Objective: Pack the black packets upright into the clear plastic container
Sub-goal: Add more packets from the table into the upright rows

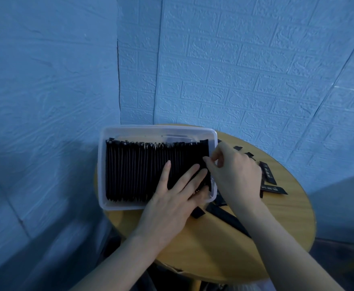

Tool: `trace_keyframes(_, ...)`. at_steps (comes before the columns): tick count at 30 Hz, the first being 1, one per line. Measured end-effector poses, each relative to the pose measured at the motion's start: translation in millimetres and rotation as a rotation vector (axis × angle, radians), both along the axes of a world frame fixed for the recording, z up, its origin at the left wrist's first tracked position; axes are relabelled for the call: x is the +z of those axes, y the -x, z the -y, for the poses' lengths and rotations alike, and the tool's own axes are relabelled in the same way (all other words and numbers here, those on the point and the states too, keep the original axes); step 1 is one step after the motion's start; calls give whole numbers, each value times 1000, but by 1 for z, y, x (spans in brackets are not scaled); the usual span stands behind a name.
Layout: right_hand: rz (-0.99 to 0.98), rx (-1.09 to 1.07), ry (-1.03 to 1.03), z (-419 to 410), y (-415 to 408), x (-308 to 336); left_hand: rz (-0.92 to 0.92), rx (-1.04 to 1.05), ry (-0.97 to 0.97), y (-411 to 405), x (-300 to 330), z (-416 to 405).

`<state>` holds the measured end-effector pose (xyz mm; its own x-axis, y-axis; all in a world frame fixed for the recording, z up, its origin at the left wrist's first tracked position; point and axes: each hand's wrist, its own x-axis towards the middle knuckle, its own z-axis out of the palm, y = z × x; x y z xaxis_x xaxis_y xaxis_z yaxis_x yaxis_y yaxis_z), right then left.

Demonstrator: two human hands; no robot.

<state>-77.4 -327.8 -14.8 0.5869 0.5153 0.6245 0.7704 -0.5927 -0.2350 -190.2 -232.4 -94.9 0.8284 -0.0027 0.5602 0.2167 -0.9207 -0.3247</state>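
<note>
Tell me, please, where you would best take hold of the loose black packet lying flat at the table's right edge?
Probably by a short end of the loose packet, from above: it lies flat on the table, so pinch that end and lift it. Its right end looks clear of the other packets.

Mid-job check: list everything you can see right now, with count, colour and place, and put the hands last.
clear plastic container: one, clear, on the left part of the table, partly past its edge.
upright packets: one dense row, too many to count, black, filling the container.
loose packets: several, black, flat on the table right of and in front of the container; some hidden by the arms.
round table: one, yellow wood.
wall panels: blue, brick-textured, behind the table.
left hand: fingers straight, pressing on the packet row's right part.
right hand: pinching a packet at the row's right end.
</note>
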Motion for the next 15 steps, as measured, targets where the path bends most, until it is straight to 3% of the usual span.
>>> trace_keyframes(7,-223,290,-427,12,-1,-35,27,25,-46,3,1,1)
trace_keyframes(15,-281,407,-337,16,1,-57,46,35,8,1,3,0)
